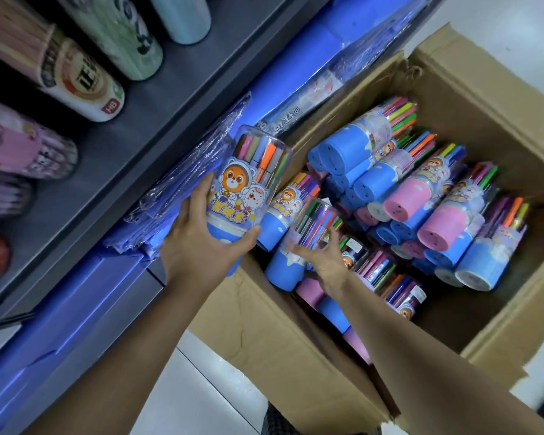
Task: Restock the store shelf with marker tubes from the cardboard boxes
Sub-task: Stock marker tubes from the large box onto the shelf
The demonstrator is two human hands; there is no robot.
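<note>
The left hand [198, 243] is gripping a blue-based marker tube [248, 186] with a cartoon bear label above the cardboard box [296, 346] edge, while the right hand [322, 262], fingers spread, is touching another tube [299, 246] lying in the box beside the grey shelf [157, 98].

Two bare forearms, no sleeves reaching wrist or elbow. Left hand [198, 243] and right hand [322, 262] ungloved, without rings, watch or bracelet in sight. At bottom edge, a patch of dark checked fabric [275, 423], probably clothing.
</note>
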